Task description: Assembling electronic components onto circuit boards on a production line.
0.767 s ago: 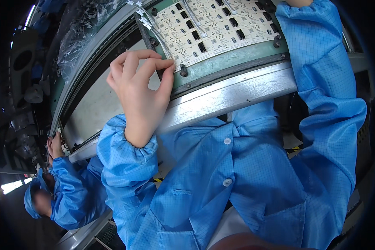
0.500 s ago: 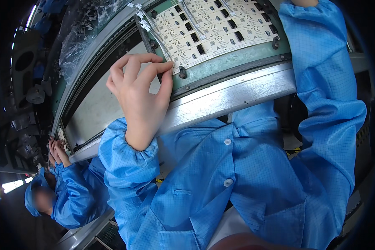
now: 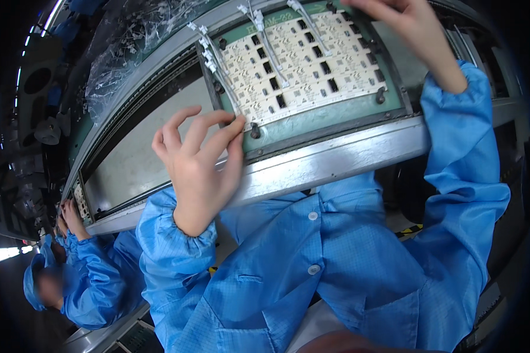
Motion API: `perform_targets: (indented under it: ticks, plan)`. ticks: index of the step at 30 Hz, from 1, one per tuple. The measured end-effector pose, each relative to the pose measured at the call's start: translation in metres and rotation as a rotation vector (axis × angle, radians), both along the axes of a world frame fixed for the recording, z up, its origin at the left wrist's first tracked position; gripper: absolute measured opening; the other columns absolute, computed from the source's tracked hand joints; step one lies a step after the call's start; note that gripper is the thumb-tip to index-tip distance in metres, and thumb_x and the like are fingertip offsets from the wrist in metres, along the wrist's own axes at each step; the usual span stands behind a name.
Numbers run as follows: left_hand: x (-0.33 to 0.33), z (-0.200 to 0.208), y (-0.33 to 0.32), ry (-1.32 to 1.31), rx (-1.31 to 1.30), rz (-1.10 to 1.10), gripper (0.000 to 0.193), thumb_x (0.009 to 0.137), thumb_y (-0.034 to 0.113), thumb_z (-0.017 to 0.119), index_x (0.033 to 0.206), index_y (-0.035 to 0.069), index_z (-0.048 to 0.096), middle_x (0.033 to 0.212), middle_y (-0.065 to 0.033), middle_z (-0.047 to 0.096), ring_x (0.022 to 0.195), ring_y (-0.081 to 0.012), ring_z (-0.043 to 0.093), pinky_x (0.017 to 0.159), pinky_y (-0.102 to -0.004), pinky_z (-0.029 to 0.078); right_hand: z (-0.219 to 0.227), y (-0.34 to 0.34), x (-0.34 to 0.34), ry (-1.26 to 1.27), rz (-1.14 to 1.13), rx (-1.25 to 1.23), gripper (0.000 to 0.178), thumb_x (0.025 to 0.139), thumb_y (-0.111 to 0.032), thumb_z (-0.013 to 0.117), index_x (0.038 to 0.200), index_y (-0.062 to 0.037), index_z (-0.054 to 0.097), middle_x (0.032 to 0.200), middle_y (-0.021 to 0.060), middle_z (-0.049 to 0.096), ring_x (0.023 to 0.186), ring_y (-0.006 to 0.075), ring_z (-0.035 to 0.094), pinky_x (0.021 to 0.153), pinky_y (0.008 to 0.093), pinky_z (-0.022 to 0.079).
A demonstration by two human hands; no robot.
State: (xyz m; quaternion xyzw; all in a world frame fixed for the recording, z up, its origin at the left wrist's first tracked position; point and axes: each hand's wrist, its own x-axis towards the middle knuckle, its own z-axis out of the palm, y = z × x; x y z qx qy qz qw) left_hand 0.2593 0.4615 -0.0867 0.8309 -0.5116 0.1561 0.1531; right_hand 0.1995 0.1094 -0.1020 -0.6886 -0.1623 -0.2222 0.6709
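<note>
A white panel of several joined circuit boards lies on a green carrier plate, with black connectors in rows. Thumb and forefinger of my left hand pinch at the panel's near left corner, where the lower end of a white cable meets the fingertips. The other fingers are curled and raised. My right hand is over the far right corner, fingers bent together; the frame's top edge cuts it, so what they hold is hidden. More white cables with plugs lie across the panel's far side.
Black knobs stand around the panel. A metal rail runs along the near edge. Clear plastic bags with white parts lie at the far left. Down the line, a co-worker in blue has both hands at the rail.
The panel and rail now sit lower in the picture, showing more of the far side. My right hand, mostly out of frame before, has come into view. My left hand stays at the corner.
</note>
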Motion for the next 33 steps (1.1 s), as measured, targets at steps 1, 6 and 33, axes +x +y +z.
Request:
perform_targets:
  ticks: [1, 6, 33]
  plan:
    - [0.002, -0.004, 0.006, 0.029, -0.011, 0.032, 0.017, 0.077, 0.01, 0.079, 0.092, 0.018, 0.078, 0.108, 0.005, 0.069, 0.119, -0.0284, 0.054, 0.1, -0.0444, 0.033, 0.025, 0.022, -0.021, 0.322, -0.454, -0.448, 0.009, 0.093, -0.002, 0.068, 0.101, 0.0029, 0.07, 0.09, 0.0102, 0.075, 0.08, 0.0152, 0.072, 0.071, 0.0238, 0.056]
    - [0.012, -0.007, -0.007, 0.23, -0.075, 0.076, 0.013, 0.076, 0.012, 0.081, 0.087, 0.018, 0.077, 0.106, 0.0059, 0.069, 0.111, -0.0253, 0.054, 0.099, -0.0421, 0.034, 0.036, 0.041, -0.034, 0.298, -0.434, -0.623, 0.013, 0.091, -0.004, 0.069, 0.1, 0.0059, 0.07, 0.089, 0.0128, 0.076, 0.079, 0.0152, 0.072, 0.072, 0.0261, 0.056]
    - [0.15, 0.023, -0.198, -0.095, -0.019, -0.067, 0.015, 0.087, 0.021, 0.072, 0.098, 0.011, 0.074, 0.098, -0.0075, 0.075, 0.094, -0.0291, 0.07, 0.078, -0.0446, 0.052, 0.004, 0.057, -0.042, 0.023, -0.444, -1.012, 0.008, 0.088, -0.008, 0.072, 0.092, -0.0063, 0.065, 0.082, 0.0039, 0.061, 0.088, 0.0224, 0.059, 0.092, 0.0361, 0.037]
